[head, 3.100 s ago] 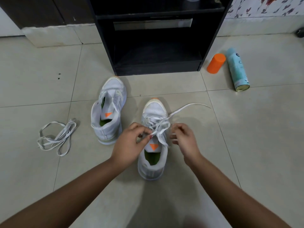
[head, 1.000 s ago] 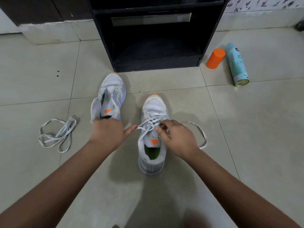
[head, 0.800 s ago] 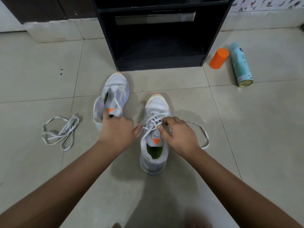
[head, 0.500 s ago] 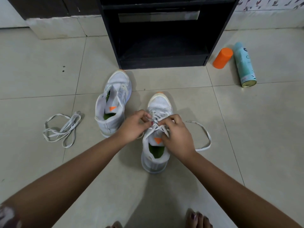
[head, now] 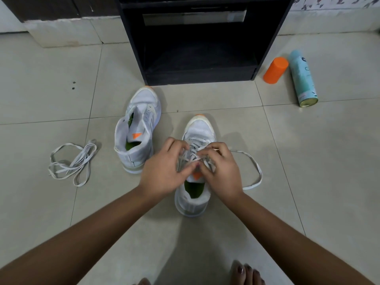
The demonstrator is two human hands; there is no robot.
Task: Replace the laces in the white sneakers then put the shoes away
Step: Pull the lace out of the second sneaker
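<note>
My left hand (head: 164,171) and right hand (head: 221,171) both pinch the lace (head: 192,150) on the sneaker (head: 200,128) right under them. Uneven tugging could probably yank the loose end, off right, out of an eyelet.

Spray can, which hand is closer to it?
Right. The right hand pinches the lace over the sneaker, on the spray can side; the left hand grips it on the far side.

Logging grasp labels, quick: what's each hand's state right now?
Left hand: pinches the lace on the near sneaker.
Right hand: pinches the same lace.
</note>
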